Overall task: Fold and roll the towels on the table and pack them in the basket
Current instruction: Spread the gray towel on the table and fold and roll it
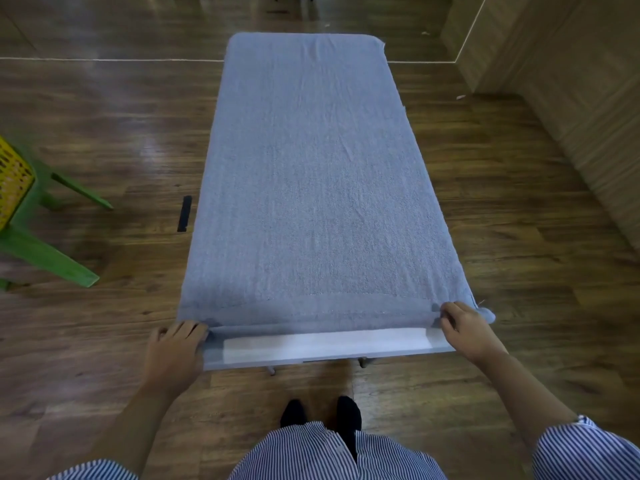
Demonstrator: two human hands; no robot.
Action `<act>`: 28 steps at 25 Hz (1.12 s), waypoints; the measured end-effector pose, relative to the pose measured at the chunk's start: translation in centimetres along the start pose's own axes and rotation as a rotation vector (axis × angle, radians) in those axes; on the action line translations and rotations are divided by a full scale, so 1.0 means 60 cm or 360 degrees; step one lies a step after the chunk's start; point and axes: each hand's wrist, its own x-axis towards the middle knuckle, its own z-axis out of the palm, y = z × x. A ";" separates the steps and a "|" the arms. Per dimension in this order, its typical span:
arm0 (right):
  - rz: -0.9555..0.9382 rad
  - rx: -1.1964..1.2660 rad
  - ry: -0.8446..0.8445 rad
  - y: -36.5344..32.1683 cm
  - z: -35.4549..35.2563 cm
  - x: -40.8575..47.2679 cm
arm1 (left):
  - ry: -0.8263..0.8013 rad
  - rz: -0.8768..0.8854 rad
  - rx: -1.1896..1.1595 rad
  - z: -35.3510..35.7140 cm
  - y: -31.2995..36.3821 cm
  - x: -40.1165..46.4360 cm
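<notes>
A large blue-grey towel [311, 174] lies flat along the narrow table [329, 344], covering nearly all of it; only a white strip of tabletop shows at the near end. My left hand [176, 344] grips the towel's near left corner, and my right hand [464, 327] pinches its near right corner. The near hem is slightly lifted between my two hands. A yellow perforated basket [12, 181] sits at the far left edge of view, partly cut off.
The basket rests on a green plastic stool [45, 251] on the wooden floor left of the table. A small black object [184, 213] lies on the floor beside the table's left edge. A wood-panelled wall [571, 81] runs along the right.
</notes>
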 end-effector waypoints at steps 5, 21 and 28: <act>-0.0160 -0.0055 0.0217 -0.013 0.017 -0.001 | 0.0178 0.0000 -0.0056 0.002 0.030 0.027; 0.0045 -0.0075 0.0276 -0.007 0.017 -0.009 | 0.0122 -0.0134 -0.0107 0.008 0.045 0.009; -0.0052 -0.0134 0.0267 -0.006 0.017 -0.008 | 0.0225 -0.0164 -0.0027 0.014 0.037 0.013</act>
